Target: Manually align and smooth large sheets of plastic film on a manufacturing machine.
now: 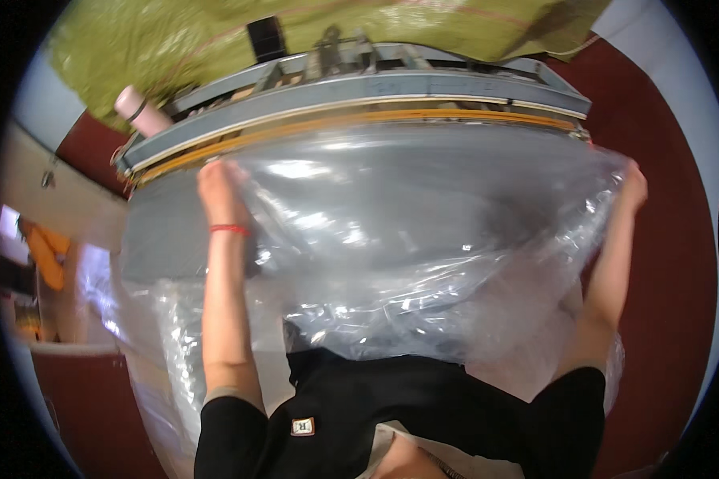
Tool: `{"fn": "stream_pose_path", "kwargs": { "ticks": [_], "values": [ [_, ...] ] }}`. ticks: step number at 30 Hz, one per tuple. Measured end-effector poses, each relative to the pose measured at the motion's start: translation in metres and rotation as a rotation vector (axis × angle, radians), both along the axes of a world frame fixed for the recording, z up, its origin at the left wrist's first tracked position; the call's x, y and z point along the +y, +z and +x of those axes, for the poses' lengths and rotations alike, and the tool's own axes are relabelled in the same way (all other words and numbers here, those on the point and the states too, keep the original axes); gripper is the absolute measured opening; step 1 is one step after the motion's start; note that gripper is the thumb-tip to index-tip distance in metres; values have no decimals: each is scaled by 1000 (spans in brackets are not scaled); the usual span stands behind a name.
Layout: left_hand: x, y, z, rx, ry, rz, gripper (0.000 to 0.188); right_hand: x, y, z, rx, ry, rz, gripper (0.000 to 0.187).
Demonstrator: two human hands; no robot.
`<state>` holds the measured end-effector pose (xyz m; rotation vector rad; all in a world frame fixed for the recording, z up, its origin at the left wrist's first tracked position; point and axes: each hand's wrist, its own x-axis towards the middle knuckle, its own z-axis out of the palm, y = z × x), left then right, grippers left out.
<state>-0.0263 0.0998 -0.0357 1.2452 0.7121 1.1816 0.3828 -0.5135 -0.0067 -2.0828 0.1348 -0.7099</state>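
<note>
A wide sheet of clear plastic film (423, 295) stretches between my two hands, wrinkled and shiny, over a grey work surface (164, 231). My left hand (222, 191), with a red cord at the wrist, is closed on the film's edge near the surface's far left. Out at the far right, my right hand (633, 185) grips the film's corner, holding it taut. The fingertips of both hands are partly hidden by the film and blur. The near part of the film hangs down in front of my body.
Along the far edge runs a long grey metal frame (359, 89) with an orange strip (351, 121). A pink bottle (142, 112) and a dark flat device (266, 38) stand by it. Yellow-green sheeting (176, 40) lies behind. Dark red floor (671, 279) shows at the right.
</note>
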Motion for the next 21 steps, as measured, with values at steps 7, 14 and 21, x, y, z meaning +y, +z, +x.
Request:
{"fn": "stream_pose_path", "kwargs": {
  "ticks": [7, 14, 21],
  "values": [
    [187, -73, -48, 373, 486, 466, 18, 167, -101, 51, -167, 422, 170, 17],
    [168, -57, -12, 259, 300, 288, 21, 186, -93, 50, -175, 282, 281, 18],
    [170, -48, -25, 178, 323, 125, 12, 179, -76, 40, -144, 305, 490, 8]
  ]
}}
